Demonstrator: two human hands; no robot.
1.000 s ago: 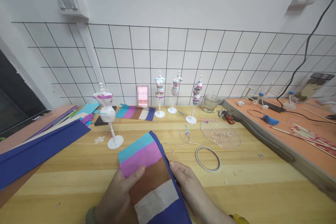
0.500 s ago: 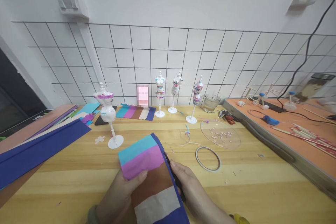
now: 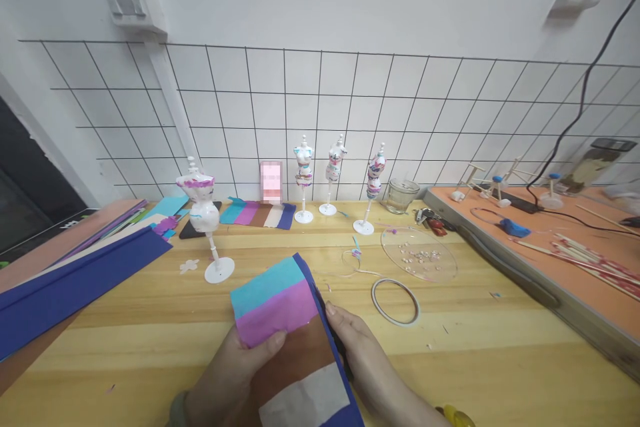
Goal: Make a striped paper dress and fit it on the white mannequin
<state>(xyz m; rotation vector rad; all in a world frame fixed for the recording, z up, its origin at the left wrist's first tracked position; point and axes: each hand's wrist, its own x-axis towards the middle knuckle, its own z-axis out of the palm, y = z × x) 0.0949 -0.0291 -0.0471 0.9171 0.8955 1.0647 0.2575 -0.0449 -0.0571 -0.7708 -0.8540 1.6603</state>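
1. The left hand [image 3: 233, 373] pinches the striped sheet [image 3: 300, 347], thumb on top, at the frame's lower centre.
2. The right hand [image 3: 370, 360] grips a dark tool [image 3: 341, 348], probably scissors, along the sheet's right edge; the blades are mostly hidden.
3. If the layers slip under that lone thumb, a cut could wander into the stripes.

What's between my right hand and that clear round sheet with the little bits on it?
In the head view, a grey ring lies between your right hand and the clear round sheet.
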